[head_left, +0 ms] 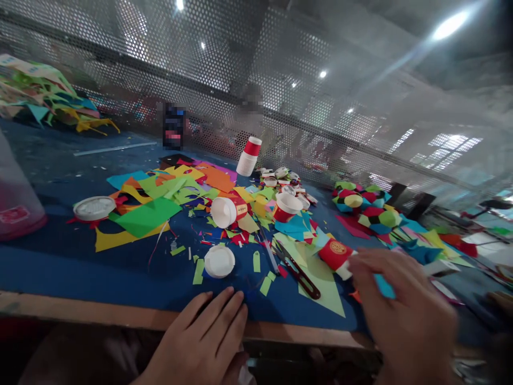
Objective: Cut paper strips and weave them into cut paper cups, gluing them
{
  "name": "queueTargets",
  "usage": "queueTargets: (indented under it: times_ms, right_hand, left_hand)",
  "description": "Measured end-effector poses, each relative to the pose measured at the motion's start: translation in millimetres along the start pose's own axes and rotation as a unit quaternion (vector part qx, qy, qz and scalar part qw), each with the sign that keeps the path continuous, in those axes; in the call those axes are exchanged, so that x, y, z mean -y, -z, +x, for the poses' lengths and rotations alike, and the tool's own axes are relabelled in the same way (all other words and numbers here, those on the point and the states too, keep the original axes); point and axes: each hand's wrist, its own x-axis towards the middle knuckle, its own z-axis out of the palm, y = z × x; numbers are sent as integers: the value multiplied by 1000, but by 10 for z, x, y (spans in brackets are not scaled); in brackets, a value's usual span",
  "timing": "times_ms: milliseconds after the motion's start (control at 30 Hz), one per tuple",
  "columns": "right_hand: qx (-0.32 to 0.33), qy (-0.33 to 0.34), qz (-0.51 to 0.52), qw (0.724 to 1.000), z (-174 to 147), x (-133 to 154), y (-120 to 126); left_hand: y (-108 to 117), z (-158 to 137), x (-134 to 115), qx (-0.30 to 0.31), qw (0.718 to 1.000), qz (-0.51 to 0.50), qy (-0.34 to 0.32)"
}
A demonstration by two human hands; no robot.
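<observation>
My left hand [208, 331] lies with its fingers stretched out over the table's front edge, palm down, holding nothing I can see. Just beyond its fingertips is a round white lid or cup [219, 261]. On the right, my right hand [404, 305] is blurred, its thumb and fingers curled into a pinch. The fingertips overlap the end of a red paper cup [335, 255] lying on its side; whether they grip it is unclear. Thread snips [298, 272] with dark handles and a light green paper sheet [331, 289] lie between the hands.
Coloured paper scraps [176, 187] cover the blue table [60, 272]. Other paper cups [224, 212] stand or lie among them, with a tilted cup stack [249, 156] behind. A plastic container [16, 192] stands at left, patchwork paper balls [379, 219] at right. A perforated metal screen [160, 53] rises behind.
</observation>
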Motion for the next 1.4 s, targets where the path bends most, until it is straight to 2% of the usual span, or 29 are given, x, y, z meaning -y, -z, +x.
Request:
queueTargets:
  times_ms: [67, 167, 267, 333, 400, 500, 567, 667, 767, 933, 1133, 1300, 1400]
  right_hand:
    - [52, 20, -52, 997, -53, -23, -146]
    - [114, 4, -84, 990, -172, -32, -379]
    - [134, 5, -63, 989, -245, -41, -493]
    - [125, 13, -51, 991, -240, -43, -501]
    - [96, 29, -39, 994, -211, -35, -478]
    - [28, 55, -10, 998, -189, 23, -429]
    - [17, 71, 25, 997, -218, 105, -409]
    - [76, 99, 89, 988, -324, 271, -433]
    - [133, 101, 108, 980, -452, 415, -516]
    - [173, 87, 89, 977, -559, 469, -630]
    - [222, 84, 113, 965, -487, 479, -645]
    - [220, 9, 151, 964, -436, 602, -612]
    - [222, 11, 151, 963, -446, 607, -603]
  left_hand:
    - [7, 17, -5, -1, 1000, 12, -1]
    - [-7, 33, -33, -2, 1000, 29, -9]
    - [21, 37, -55, -5, 999, 32, -17]
    - [108, 43, -18, -7, 1000, 20, 0]
    - [246, 53, 97, -18, 999, 9, 42]
    - [467, 67, 418, -32, 991, 25, 125]
    - [555, 72, 662, 26, 989, 43, 138]
    - [563, 81, 892, 101, 986, 10, 131]
    - [494, 103, 872, 116, 984, -19, 132]
    - [418, 136, 709, 112, 982, -42, 143]
    - [368, 181, 815, 142, 980, -24, 139]
    - [314, 249, 821, 148, 976, -20, 162]
    - [296, 254, 808, 157, 974, -26, 163]
